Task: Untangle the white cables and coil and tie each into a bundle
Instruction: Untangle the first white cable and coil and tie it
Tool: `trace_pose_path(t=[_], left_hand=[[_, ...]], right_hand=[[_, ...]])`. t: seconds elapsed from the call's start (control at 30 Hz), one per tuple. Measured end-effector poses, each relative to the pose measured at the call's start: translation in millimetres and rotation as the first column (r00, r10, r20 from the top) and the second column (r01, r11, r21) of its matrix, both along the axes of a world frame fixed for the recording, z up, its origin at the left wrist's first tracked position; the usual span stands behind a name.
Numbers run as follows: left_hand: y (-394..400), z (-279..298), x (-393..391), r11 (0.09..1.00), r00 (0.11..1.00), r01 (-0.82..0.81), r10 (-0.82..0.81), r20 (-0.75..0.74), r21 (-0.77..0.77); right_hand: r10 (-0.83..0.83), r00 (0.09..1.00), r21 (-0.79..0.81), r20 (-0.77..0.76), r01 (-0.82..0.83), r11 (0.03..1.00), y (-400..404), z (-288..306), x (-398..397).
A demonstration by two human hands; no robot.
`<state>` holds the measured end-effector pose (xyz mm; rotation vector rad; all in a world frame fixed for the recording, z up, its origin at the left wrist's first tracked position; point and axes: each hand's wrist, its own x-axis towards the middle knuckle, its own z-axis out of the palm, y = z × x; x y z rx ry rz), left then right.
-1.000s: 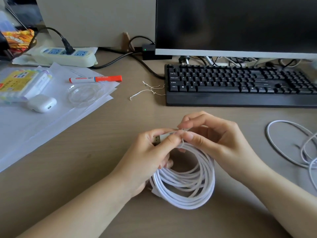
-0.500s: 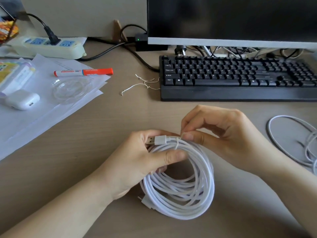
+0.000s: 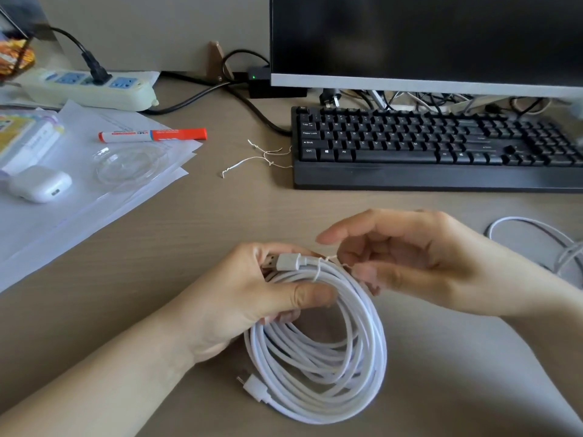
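Left hand (image 3: 252, 298): in front of the keyboard (image 3: 441, 149), fingers curled round the top of the coiled white cable (image 3: 318, 351), thumb pressed across the strands, USB plug (image 3: 284, 261) lying over the fingers.
Coiled white cable: on the desk (image 3: 157, 279) in front of the keyboard, several loops, second plug (image 3: 255, 387) at its lower left edge; thin wire tie (image 3: 321, 263) wrapped over the strands just right of the USB plug.
Right hand (image 3: 419, 263): right of the coil, fingers partly curled, thumb and fingertips pinching the tie's end.
Loose white cable (image 3: 536, 230): front right of the keyboard.
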<state>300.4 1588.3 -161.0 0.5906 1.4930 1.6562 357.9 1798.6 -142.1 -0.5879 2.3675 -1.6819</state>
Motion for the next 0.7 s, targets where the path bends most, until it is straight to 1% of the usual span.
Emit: trace_pose_path(t=[0.03,0.1,0.2,0.27,0.33,0.43,0.53,0.63,0.7], left_hand=[[-1,0,-1,1.0,1.0,0.009,-0.009,0.004,-0.003],[-3,2,-2,0.999,0.999,0.038,-0.038,0.008,-0.007],[-4,2,-3,0.995,0.995,0.098,-0.098,0.009,0.0],[-5,1,-5,0.989,0.989,0.146,-0.146,0.003,-0.003],[-6,0,-6,0.985,0.985,0.173,-0.173,0.003,-0.013],[-6,0,-6,0.979,0.979,0.201,-0.201,0.001,-0.037],[-4,2,-6,0.974,0.977,0.214,-0.213,0.02,-0.078],[-4,5,-6,0.975,0.982,0.182,-0.188,-0.033,-0.129],[-5,10,-5,0.982,0.989,0.135,-0.142,-0.045,-0.133]], right_hand=[[0.027,0.999,-0.027,0.023,-0.026,0.999,2,1,0],[0.052,0.999,-0.014,-0.008,-0.052,0.999,2,1,-1],[0.029,0.984,0.053,-0.173,-0.02,0.998,-8,-1,-3],[0.007,0.955,0.1,-0.295,0.024,0.995,-13,-2,-4],[-0.007,0.924,0.141,-0.383,0.066,0.988,-17,-3,-3],[-0.037,0.9,0.186,-0.433,0.129,0.974,-23,-5,-2],[0.004,0.873,0.32,-0.488,0.174,0.931,-26,-6,1],[0.035,0.856,0.442,-0.516,0.231,0.867,-27,-1,5],[-0.005,0.86,0.46,-0.51,0.277,0.844,-29,3,6]])
